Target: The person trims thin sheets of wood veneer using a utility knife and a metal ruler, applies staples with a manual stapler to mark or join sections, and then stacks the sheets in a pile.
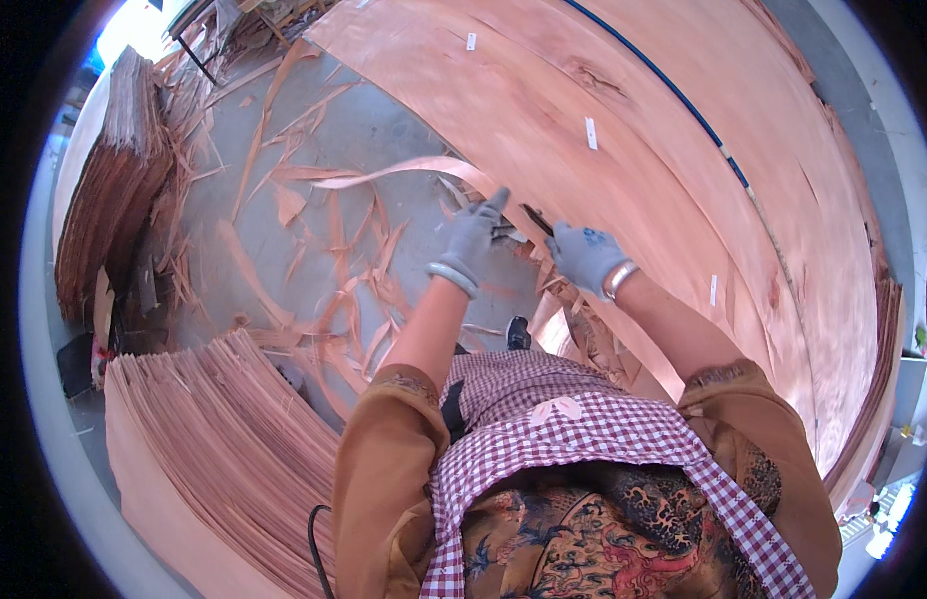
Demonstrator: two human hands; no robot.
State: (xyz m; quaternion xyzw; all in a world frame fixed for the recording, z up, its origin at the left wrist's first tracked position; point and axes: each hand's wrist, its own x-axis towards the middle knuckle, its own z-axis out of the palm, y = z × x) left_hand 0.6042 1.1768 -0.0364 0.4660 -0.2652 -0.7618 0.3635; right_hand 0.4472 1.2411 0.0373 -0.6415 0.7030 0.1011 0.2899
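Observation:
My left hand (470, 240), in a grey glove, is at the near left edge of a large sheet of reddish wood veneer (663, 190). Its index finger is stretched along the edge and the thumb stands apart from it. Close to that fingertip, a thin curling veneer strip (413, 168) runs out over the floor from the sheet's edge. My right hand (586, 258), gloved the same way, is closed around a dark, narrow knife (535, 218), whose tip points toward the left hand. The glove hides most of its handle.
A long dark blue rod (673, 88) lies across the sheet, with several small white labels (591, 133) nearby. Veneer scraps (353, 299) litter the grey floor (353, 130). Stacks of veneer stand at the lower left (214, 449) and far left (114, 200).

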